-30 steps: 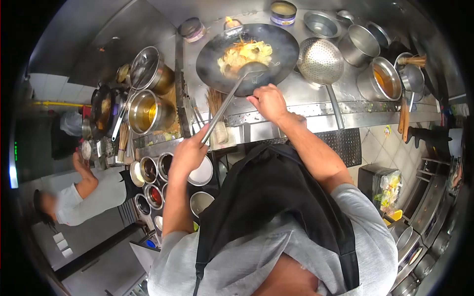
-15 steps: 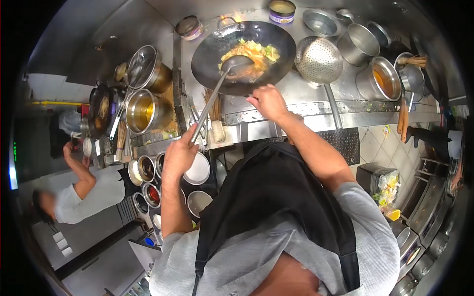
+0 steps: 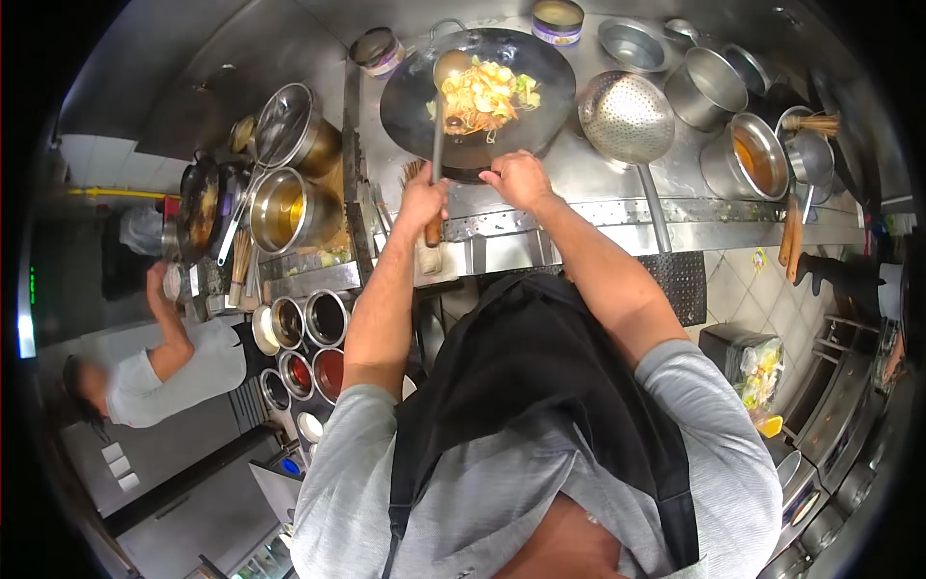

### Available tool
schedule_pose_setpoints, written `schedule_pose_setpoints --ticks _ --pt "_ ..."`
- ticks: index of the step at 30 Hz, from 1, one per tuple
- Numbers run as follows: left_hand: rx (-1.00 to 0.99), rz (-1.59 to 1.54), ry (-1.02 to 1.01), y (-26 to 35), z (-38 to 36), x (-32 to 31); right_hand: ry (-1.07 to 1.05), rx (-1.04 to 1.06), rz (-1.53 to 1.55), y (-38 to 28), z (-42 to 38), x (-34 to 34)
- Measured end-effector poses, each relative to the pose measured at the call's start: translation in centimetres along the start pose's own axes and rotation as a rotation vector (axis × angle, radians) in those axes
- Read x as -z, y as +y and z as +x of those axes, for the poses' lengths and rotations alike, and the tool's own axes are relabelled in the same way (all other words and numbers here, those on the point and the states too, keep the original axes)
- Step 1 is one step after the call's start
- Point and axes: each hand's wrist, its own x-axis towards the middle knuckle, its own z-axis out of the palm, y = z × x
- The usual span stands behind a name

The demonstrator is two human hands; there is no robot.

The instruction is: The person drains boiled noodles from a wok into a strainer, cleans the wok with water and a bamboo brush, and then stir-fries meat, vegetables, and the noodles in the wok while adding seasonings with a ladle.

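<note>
A black wok [image 3: 410,111] sits on the steel range, with noodles and vegetables [image 3: 487,92] piled toward its far side. My left hand [image 3: 422,203] is shut on the long handle of a metal ladle [image 3: 438,125]. The ladle's bowl rests at the wok's far left, beside the food. My right hand [image 3: 516,179] grips the wok's near rim, apparently through a cloth. Both hands are close together at the range's front edge.
A perforated skimmer [image 3: 627,116] lies right of the wok, with steel pots [image 3: 738,154] beyond it. An oil pot [image 3: 280,212] and round sauce tubs [image 3: 309,347] stand to my left. Another person [image 3: 145,372] works at far left. A lined bin [image 3: 757,367] sits right.
My left hand moved up and right, next to my right hand, pushing the ladle to the wok's far left. The food shifted to the far side. The other person's arm moved.
</note>
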Motion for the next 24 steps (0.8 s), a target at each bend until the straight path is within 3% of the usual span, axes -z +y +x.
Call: schedule_pose_setpoints --ticks 3,6,9,10,16,19,24 --pt "0.278 -0.580 -0.198 3.5 -3.2 -2.5 -0.023 -0.014 -0.004 0.1 -0.2 -0.1" --pt "0.352 -1.441 -0.560 2.1 -3.9 -2.7 -0.060 -0.041 -0.010 -0.1 0.0 0.3" --pt "0.274 -2.010 -0.848 2.3 -5.4 -3.8 -0.071 -0.055 -0.019 -0.1 0.0 0.6" --pt "0.234 -2.063 -0.891 2.6 -5.8 -4.3 -0.071 -0.050 -0.022 -0.1 0.0 0.5" --pt "0.288 -2.058 -0.907 4.5 -6.7 -2.4 -0.101 -0.048 -0.006 -0.1 0.1 0.6" --pt "0.381 -1.765 -0.799 5.7 -6.7 0.1 -0.116 -0.063 -0.022 -0.3 0.2 0.9" --pt "0.407 -0.757 -0.441 10.4 -7.7 6.1 -0.121 -0.046 -0.020 0.1 0.2 0.7"
